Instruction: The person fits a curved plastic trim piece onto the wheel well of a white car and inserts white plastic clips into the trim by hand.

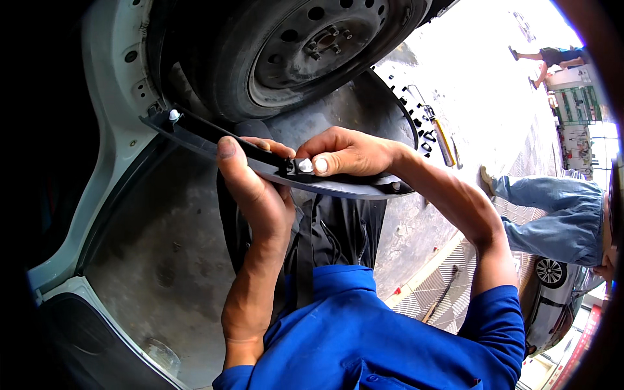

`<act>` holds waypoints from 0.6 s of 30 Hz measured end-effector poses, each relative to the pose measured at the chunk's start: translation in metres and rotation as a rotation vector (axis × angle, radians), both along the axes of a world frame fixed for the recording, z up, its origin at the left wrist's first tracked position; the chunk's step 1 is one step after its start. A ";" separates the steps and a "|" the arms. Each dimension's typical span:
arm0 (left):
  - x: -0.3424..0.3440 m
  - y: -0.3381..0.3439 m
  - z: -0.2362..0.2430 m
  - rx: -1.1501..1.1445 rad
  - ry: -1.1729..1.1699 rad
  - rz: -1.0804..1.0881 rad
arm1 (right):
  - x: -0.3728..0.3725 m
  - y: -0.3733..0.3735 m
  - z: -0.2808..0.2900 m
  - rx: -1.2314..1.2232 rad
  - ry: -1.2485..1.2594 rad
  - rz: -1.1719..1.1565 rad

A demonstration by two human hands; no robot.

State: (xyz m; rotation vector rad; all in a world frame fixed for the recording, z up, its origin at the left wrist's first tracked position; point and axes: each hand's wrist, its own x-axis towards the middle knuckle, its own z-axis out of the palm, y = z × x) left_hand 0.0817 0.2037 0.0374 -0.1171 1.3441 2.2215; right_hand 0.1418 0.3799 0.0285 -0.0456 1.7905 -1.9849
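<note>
A long, curved dark plastic trim strip [338, 187] lies across my two hands, its inner side facing up. My left hand [253, 185] grips the strip near its middle, thumb raised along the edge and fingers behind it. With thumb and fingers closed, my right hand [348, 153] pinches at a white plastic clip [304, 166] set in the strip. Another white clip [173, 115] sits at the strip's left end, close to the car's pale body frame [110, 123]. A further pale clip [396, 186] shows near the right end.
A car wheel [312, 52] stands just beyond my hands. On the floor to the right lie a screwdriver-like tool with a yellow handle [444, 140] and several small black clips [426, 136]. A person in jeans [552, 214] and a silver car [552, 305] are further right.
</note>
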 end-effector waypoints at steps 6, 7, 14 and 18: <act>0.000 0.004 0.004 0.025 -0.028 0.032 | 0.002 0.001 -0.001 -0.060 -0.061 -0.013; -0.001 0.003 0.002 0.026 -0.027 0.023 | 0.003 0.001 -0.001 -0.065 -0.070 -0.014; 0.002 0.006 -0.007 0.035 -0.038 0.024 | 0.003 0.000 0.000 0.085 -0.026 -0.044; 0.009 0.008 -0.010 0.036 -0.049 0.114 | 0.001 -0.002 0.000 0.141 0.002 -0.034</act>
